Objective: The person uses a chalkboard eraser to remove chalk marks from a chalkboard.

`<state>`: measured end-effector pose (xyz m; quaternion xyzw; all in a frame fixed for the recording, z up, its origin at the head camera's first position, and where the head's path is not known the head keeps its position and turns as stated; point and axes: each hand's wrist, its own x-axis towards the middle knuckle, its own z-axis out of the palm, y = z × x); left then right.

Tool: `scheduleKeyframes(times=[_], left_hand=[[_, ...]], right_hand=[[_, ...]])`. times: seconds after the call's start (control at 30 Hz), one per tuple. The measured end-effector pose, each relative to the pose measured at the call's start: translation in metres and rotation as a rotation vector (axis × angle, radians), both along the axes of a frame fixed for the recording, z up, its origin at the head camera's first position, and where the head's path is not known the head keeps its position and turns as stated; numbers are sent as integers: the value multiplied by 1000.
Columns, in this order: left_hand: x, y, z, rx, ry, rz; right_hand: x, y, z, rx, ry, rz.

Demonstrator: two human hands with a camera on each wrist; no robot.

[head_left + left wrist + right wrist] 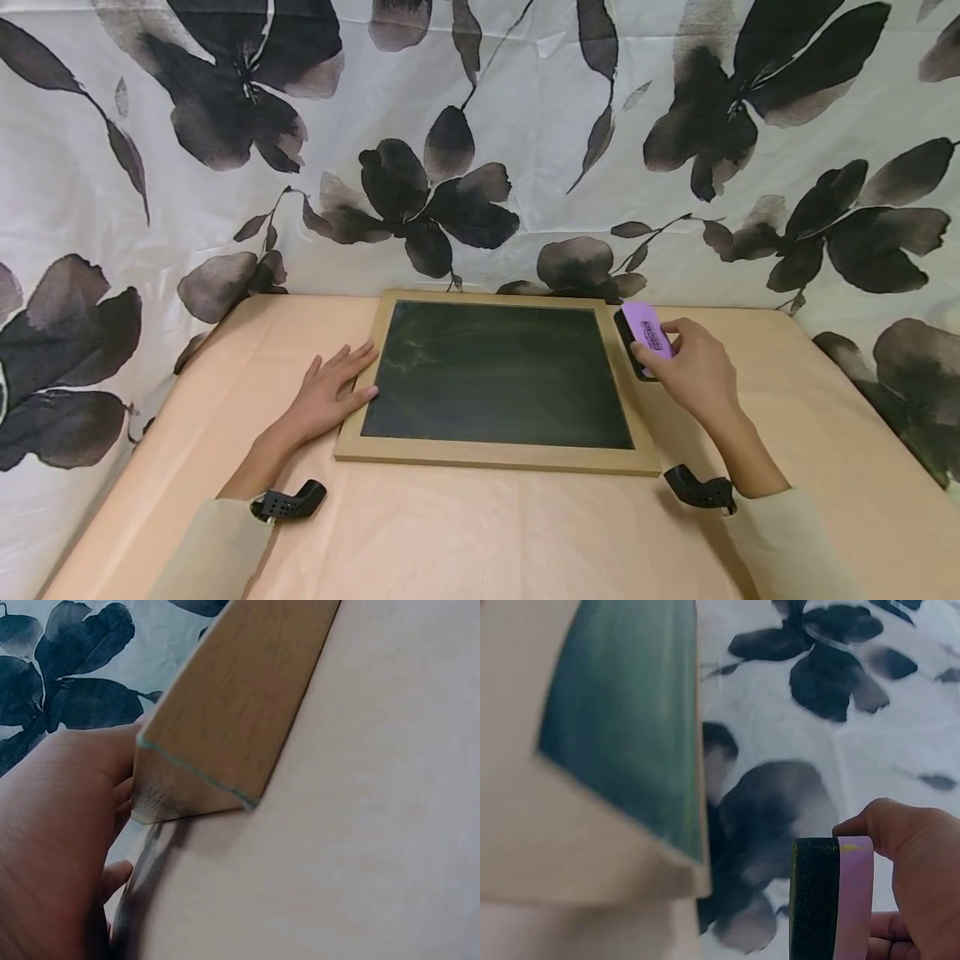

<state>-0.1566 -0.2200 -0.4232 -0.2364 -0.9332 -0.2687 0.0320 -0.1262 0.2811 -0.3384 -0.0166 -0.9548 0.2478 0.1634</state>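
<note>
A small chalkboard (495, 375) with a pale wooden frame (495, 453) lies on the table, with faint chalk smears at its upper left. My left hand (321, 402) rests against the frame's left side, fingers spread. In the left wrist view, that hand (60, 832) is beside a corner of the wooden frame (240, 690). Just right of the board, my right hand (697, 367) grips a chalkboard eraser (647, 329) with a purple back and black felt. The right wrist view shows the eraser (853, 900) tilted on edge between thumb and fingers, apart from the board.
A peach-coloured cover lies over the table (480, 533). Behind and around it hangs a white cloth with dark flowers (540, 150). Black wrist cameras (288, 502) sit on both forearms.
</note>
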Motion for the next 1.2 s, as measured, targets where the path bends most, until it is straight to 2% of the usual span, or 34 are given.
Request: scheduleKeyframes(times=[0.23,0.5,0.8,1.2], left_hand=[[1,0,-1,17,7,-2],[-1,1,-3,6,16,-2],[0,1,-1,-4,7,2],[2,-1,-1,-14,-1,5]], right_hand=[[-3,15,-21,13,-121,-61],[-8,33,-37,53,-175,-104],[-2,56,-36,56,-168,-118],[1,64,-47,68,-219,-54]])
